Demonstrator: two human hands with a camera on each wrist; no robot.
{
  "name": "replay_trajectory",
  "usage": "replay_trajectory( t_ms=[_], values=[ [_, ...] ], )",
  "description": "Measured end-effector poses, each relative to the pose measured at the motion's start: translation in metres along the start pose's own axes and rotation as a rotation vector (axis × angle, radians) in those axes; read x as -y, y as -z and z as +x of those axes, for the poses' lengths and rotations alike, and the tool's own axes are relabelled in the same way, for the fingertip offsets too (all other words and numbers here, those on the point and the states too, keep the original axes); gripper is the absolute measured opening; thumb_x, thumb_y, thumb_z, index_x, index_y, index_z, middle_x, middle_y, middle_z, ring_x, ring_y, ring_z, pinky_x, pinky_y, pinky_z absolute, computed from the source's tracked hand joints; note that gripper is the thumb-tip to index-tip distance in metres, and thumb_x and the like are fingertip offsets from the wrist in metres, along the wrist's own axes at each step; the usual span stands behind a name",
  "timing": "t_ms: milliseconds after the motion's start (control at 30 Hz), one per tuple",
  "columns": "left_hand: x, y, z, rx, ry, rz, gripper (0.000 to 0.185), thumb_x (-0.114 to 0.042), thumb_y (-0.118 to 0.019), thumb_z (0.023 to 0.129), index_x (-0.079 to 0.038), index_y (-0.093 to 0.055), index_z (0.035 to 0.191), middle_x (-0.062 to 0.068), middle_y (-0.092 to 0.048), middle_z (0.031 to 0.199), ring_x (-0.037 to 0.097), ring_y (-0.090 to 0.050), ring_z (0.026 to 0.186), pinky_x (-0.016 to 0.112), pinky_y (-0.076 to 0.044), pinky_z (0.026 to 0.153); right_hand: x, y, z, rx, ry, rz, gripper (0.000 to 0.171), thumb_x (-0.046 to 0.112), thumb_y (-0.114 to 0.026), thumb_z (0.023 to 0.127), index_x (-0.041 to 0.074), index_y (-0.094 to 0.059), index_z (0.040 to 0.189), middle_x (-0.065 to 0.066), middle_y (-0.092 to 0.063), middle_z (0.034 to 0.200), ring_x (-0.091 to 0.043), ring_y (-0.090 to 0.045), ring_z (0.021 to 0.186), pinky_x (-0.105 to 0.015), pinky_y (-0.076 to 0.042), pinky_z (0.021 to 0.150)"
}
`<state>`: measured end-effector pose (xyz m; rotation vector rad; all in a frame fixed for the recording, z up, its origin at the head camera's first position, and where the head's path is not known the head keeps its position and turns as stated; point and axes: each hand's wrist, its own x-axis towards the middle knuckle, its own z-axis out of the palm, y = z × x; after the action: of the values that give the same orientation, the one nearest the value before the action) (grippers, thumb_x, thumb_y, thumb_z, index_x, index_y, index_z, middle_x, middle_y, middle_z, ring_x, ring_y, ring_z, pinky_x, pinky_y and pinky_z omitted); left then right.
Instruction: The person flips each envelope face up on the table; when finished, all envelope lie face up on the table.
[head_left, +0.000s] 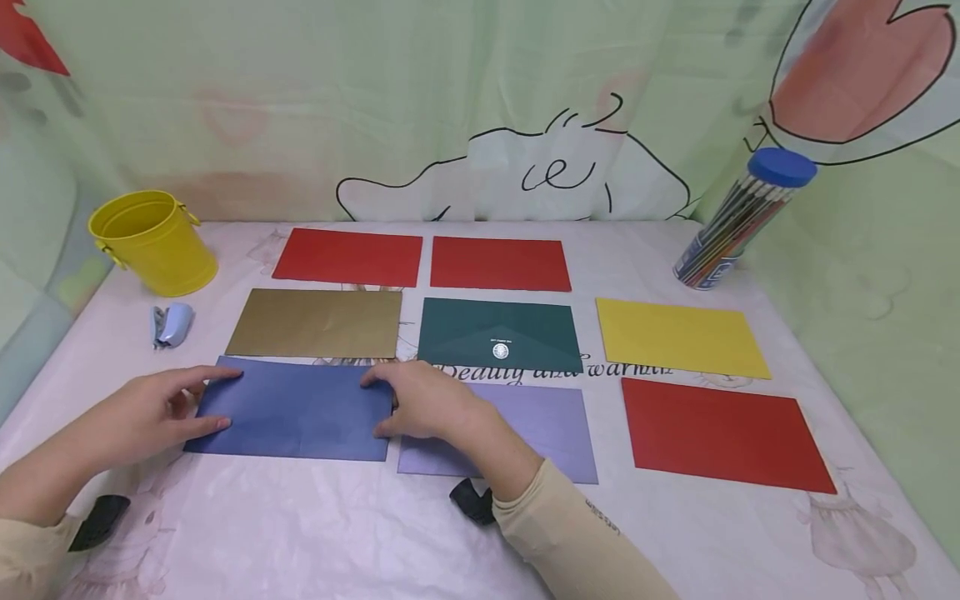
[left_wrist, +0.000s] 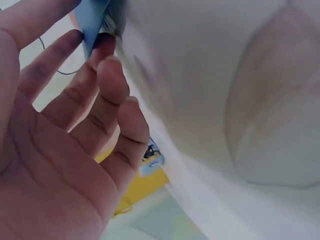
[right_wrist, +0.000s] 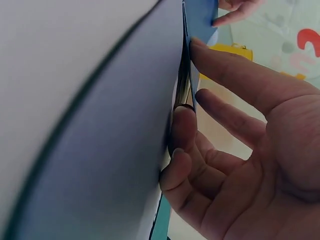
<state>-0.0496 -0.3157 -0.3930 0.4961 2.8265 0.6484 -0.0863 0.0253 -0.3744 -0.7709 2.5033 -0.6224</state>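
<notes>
The left hand grips the left edge of the blue paper sheet, which is nearer the tablecloth's left edge than its right. The sheet looks light, thin and fairly stiff, likely to crease if squeezed; both short edges seem the best holds. The right hand pinches its right edge, just beside the lilac sheet.

We see pale green fabric hanging behind and beside a whitish tablecloth with dark lettering and a faint sketched figure, the fabric printed with a reddish heart and a black-outlined white shape, in soft light.
</notes>
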Motion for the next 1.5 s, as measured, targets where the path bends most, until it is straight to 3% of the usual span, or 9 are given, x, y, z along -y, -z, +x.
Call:
replay_trajectory(
  t_ms=[267, 433, 600, 667, 767, 933, 1067, 1233, 1500],
  values=[
    [0.0, 0.006, 0.008, -0.003, 0.031, 0.229, 0.061, -0.046, -0.089, 0.073, -0.011, -0.071, 0.12, 0.004, -0.054, 0.094, 0.028, -0.05, 0.085, 0.034, -0.043, 0.063, 0.002, -0.001, -0.002, -0.006, -0.011, -0.15, 0.051, 0.031, -0.082, 0.085, 0.025, -0.067, 0.133, 0.001, -0.06, 0.126, -0.014, -0.054, 0.117, -0.027, -0.047, 0.094],
    [0.003, 0.011, 0.017, 0.039, 0.002, 0.094, 0.067, -0.041, -0.088, 0.076, -0.01, -0.064, 0.131, 0.005, -0.055, 0.101, 0.025, -0.052, 0.089, 0.032, -0.048, 0.065, 0.001, 0.001, -0.002, 0.009, 0.017, -0.119, 0.051, 0.031, -0.08, 0.087, 0.023, -0.065, 0.135, 0.003, -0.06, 0.132, -0.014, -0.053, 0.125, -0.027, -0.044, 0.1],
    [0.006, 0.018, 0.03, -0.051, -0.049, -0.083, 0.07, -0.027, -0.085, 0.083, -0.008, -0.053, 0.143, 0.011, -0.057, 0.115, 0.027, -0.053, 0.096, 0.029, -0.049, 0.071, -0.002, 0.01, -0.002, -0.029, 0.055, -0.014, 0.051, 0.03, -0.081, 0.086, 0.02, -0.066, 0.134, 0.003, -0.064, 0.106, -0.012, -0.058, 0.094, -0.025, -0.047, 0.087],
    [0.007, 0.02, 0.038, -0.071, -0.064, -0.123, 0.072, -0.024, -0.083, 0.086, -0.006, -0.049, 0.146, 0.017, -0.056, 0.127, 0.033, -0.054, 0.105, 0.037, -0.049, 0.082, -0.003, 0.016, -0.002, -0.047, 0.058, -0.005, 0.052, 0.029, -0.081, 0.086, 0.02, -0.066, 0.135, 0.001, -0.061, 0.101, -0.012, -0.056, 0.088, -0.025, -0.047, 0.082],
    [0.008, 0.023, 0.054, -0.064, -0.035, -0.162, 0.075, -0.025, -0.08, 0.089, -0.005, -0.042, 0.15, 0.022, -0.047, 0.142, 0.042, -0.048, 0.119, 0.055, -0.043, 0.094, -0.002, 0.027, 0.001, -0.069, 0.061, -0.028, 0.056, 0.029, -0.08, 0.088, 0.02, -0.062, 0.14, -0.004, -0.059, 0.112, -0.013, -0.056, 0.098, -0.026, -0.048, 0.081],
    [0.014, 0.029, 0.075, -0.031, 0.005, -0.156, 0.082, -0.028, -0.081, 0.087, -0.003, -0.039, 0.152, 0.025, -0.041, 0.149, 0.049, -0.041, 0.129, 0.069, -0.034, 0.099, 0.0, 0.042, 0.024, -0.087, 0.105, -0.06, 0.065, 0.031, -0.079, 0.089, 0.02, -0.053, 0.148, -0.006, -0.051, 0.14, -0.017, -0.052, 0.12, -0.029, -0.047, 0.094],
    [0.019, 0.032, 0.084, 0.054, 0.039, -0.136, 0.083, -0.031, -0.084, 0.083, -0.003, -0.042, 0.15, 0.027, -0.041, 0.149, 0.052, -0.033, 0.134, 0.071, -0.028, 0.104, -0.002, 0.044, 0.05, -0.072, 0.134, -0.091, 0.072, 0.032, -0.079, 0.089, 0.019, -0.047, 0.152, -0.001, -0.044, 0.153, -0.021, -0.032, 0.144, -0.032, -0.037, 0.11],
    [0.022, 0.031, 0.088, 0.133, 0.084, -0.128, 0.084, -0.034, -0.086, 0.08, -0.004, -0.045, 0.148, 0.027, -0.039, 0.15, 0.052, -0.028, 0.138, 0.071, -0.023, 0.107, -0.012, 0.04, 0.068, -0.024, 0.1, -0.106, 0.073, 0.027, -0.078, 0.089, 0.016, -0.044, 0.154, 0.0, -0.042, 0.155, -0.02, -0.032, 0.144, -0.032, -0.033, 0.112],
    [0.028, 0.034, 0.095, 0.138, 0.093, -0.13, 0.098, -0.043, -0.089, 0.073, -0.007, -0.041, 0.151, 0.027, -0.034, 0.154, 0.051, -0.024, 0.141, 0.071, -0.021, 0.107, -0.024, 0.038, 0.07, 0.007, 0.077, -0.118, 0.077, 0.025, -0.083, 0.085, 0.01, -0.046, 0.151, -0.003, -0.047, 0.151, -0.017, -0.044, 0.135, -0.024, -0.041, 0.105]
  ],
)
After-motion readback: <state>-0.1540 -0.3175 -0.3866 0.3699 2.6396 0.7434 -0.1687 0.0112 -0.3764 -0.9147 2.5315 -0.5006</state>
